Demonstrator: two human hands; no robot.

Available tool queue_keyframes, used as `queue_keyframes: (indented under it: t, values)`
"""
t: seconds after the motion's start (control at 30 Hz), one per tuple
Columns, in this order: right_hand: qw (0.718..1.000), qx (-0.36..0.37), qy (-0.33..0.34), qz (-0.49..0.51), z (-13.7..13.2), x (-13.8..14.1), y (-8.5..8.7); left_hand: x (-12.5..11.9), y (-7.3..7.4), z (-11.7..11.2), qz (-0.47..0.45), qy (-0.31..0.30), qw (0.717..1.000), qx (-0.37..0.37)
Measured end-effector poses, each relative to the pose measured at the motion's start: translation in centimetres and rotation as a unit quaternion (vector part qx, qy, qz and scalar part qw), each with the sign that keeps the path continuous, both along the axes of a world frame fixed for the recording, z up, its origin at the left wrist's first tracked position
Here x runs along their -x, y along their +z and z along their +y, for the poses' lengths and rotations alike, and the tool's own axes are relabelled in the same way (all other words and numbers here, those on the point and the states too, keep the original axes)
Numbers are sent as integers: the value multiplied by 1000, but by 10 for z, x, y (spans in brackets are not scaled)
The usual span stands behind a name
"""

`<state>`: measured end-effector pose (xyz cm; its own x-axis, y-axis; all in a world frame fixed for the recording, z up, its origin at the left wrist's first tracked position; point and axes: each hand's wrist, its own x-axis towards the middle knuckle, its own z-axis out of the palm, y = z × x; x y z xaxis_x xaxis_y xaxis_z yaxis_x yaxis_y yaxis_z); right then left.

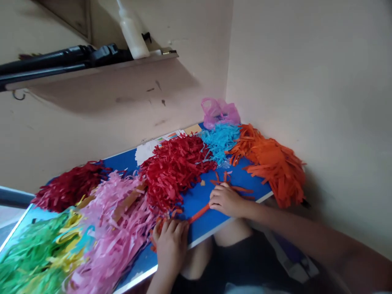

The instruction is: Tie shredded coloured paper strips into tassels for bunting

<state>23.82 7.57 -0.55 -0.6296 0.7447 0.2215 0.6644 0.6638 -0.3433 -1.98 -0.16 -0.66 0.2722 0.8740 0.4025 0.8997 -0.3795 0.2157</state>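
A narrow orange paper strip (199,214) stretches between my two hands, low over the blue tabletop near its front edge. My left hand (172,237) is closed on its left end, where fringed orange paper sticks out beside the fingers. My right hand (226,200) is closed around the other end, and loose orange fringe (243,189) spreads past it on the table. Just behind the hands lies a big heap of red fringed paper (177,167). Pink fringed paper (122,220) lies left of my left hand. The fingertips are partly hidden.
Orange fringed paper (275,163) hangs over the table's right edge. Blue fringe (221,141) and a pink plastic bag (219,113) sit in the back corner. Dark red (70,185), green (33,249) and yellow fringe lie left. A wall shelf (101,73) holds a white bottle (133,34).
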Motion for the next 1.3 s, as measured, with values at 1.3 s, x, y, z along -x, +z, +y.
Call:
queue_keyframes:
  t: [1.3]
  values:
    - [997, -61, 42, -3, 7, -3, -15, -2, -1, 3, -71, -43, 997, -2]
